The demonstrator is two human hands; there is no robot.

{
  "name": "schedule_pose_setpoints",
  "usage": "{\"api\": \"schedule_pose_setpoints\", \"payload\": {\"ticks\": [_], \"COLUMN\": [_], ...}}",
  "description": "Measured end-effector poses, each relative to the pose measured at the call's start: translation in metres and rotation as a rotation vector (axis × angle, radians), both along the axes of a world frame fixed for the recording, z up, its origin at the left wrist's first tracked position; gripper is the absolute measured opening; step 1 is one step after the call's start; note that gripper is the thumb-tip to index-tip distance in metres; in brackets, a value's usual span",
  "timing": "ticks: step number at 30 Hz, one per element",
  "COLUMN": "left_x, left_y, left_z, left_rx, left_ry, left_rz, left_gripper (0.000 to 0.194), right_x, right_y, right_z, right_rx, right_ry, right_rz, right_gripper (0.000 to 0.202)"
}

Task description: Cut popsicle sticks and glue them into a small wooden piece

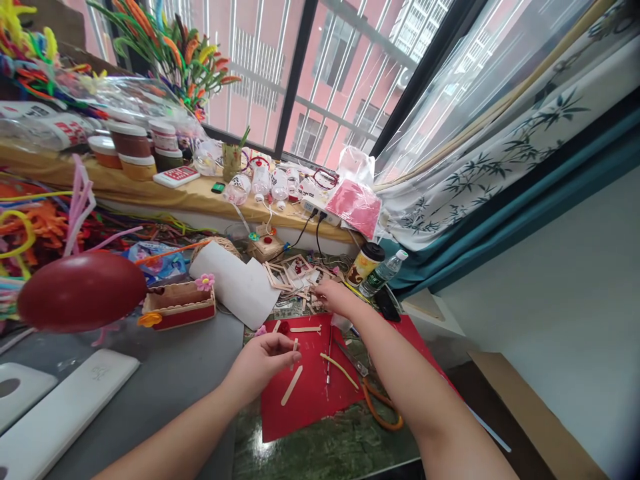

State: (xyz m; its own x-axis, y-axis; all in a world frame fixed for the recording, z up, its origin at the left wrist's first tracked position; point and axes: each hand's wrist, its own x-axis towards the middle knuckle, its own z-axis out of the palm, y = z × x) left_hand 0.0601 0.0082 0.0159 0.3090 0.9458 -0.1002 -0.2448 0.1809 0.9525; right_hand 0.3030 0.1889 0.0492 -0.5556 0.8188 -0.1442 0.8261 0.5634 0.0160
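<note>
On a clock face centred on the red sheet (313, 400), the left hand (265, 363) is at ten o'clock, pinching a short wooden stick (295, 345) between thumb and fingers. The right hand (330, 295), near one o'clock, has its fingers at the edge of the stick pile (295, 277); whether it grips one cannot be told. A loose stick (291, 385) lies slanted on the sheet at eight o'clock, another stick (305, 329) flat near twelve. The yellow strip (340, 371) is at two. Farther out, the cup (366, 263) and water bottle (383, 274) stand around one, the white paper (235, 280) lies near eleven, and the flower-trimmed box (183, 307) sits at ten, beside the dark red balloon (83, 291).
</note>
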Motion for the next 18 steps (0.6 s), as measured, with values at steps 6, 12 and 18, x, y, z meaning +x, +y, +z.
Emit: {"api": "schedule_pose_setpoints", "payload": {"ticks": [6,12,18], "left_x": [-0.001,-0.001,-0.004], "left_y": [0.0,0.001,0.002], "left_z": [-0.002,0.001,0.007], "left_rx": [-0.006,-0.031,-0.054], "left_ry": [-0.016,-0.009,-0.06], "left_rz": [0.009,0.02,0.071], "left_gripper": [0.026,0.027,0.026], "right_x": [0.003,-0.009,-0.024], "right_y": [-0.001,-0.002,-0.025], "right_z": [-0.002,-0.006,0.017], "right_rx": [-0.016,-0.065,-0.108], "right_ry": [0.048,0.245,0.703], "right_rz": [-0.023,-0.075,-0.134], "right_gripper": [0.016,0.009,0.012]}}
